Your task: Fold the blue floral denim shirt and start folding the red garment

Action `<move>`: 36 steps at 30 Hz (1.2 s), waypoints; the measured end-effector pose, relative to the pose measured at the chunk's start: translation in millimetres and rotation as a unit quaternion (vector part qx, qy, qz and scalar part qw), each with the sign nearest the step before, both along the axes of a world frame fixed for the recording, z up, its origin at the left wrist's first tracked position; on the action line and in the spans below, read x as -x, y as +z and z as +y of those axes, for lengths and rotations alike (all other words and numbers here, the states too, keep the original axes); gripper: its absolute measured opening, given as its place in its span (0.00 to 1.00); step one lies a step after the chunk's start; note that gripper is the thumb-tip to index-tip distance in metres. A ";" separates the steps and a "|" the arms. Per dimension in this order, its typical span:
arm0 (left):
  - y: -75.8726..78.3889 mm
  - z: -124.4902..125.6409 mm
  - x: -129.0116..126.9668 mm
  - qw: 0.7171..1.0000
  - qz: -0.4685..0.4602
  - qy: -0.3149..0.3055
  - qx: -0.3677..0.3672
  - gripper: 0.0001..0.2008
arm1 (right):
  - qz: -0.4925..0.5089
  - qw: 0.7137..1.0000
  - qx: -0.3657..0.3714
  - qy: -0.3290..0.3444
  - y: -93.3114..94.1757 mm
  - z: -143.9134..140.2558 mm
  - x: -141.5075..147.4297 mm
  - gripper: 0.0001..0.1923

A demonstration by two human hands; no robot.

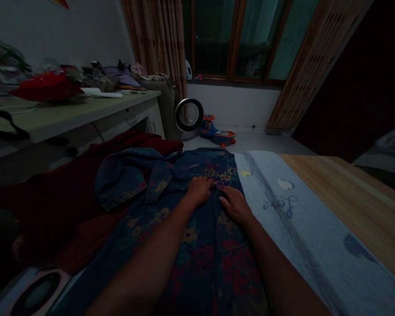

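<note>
Both hands lay flat, fingers spread and gripping nothing: the left hand (200,189) and right hand (234,202) pressed side by side on the dark-blue floral denim garment (197,245) spread beneath them.

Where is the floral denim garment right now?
In the head view the denim garment lies spread mid-frame under both hands, left hand and right hand flat on it, between a red cloth and a pale blue towel.

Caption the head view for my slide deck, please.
Both hands, left hand and right hand, pressed flat on a floral denim garment in a dim room.
</note>
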State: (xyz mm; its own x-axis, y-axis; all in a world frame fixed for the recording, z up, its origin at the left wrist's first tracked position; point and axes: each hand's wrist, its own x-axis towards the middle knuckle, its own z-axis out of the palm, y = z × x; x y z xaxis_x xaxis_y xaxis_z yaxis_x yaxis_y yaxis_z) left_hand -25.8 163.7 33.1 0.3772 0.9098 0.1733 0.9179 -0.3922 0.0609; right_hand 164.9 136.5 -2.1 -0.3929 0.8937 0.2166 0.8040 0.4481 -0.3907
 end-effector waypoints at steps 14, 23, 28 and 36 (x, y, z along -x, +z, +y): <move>2.7 12.4 9.1 0.994 -0.050 -0.015 0.092 0.18 | -0.018 0.992 -0.008 -0.126 26.3 86.1 43.7 0.14; -2.5 31.4 52.2 0.978 -0.111 0.177 0.028 0.17 | -0.021 0.997 0.029 -0.066 3.7 81.1 45.3 0.25; -3.6 31.7 59.0 0.962 -0.058 0.266 0.001 0.17 | -0.036 0.996 0.044 -0.064 6.7 78.6 46.2 0.29; 14.8 76.9 40.0 0.963 -0.024 0.253 0.089 0.17 | -0.042 0.996 0.050 -0.057 4.9 78.9 44.9 0.33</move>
State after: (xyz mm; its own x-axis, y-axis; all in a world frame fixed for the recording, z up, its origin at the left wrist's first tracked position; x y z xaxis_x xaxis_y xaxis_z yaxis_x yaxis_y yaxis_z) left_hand -65.8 240.6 47.9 -0.1275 0.9918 0.0047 0.9831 0.1258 0.1331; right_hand 120.0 215.4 2.8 -0.3010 0.9488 0.0954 0.8788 0.3148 -0.3586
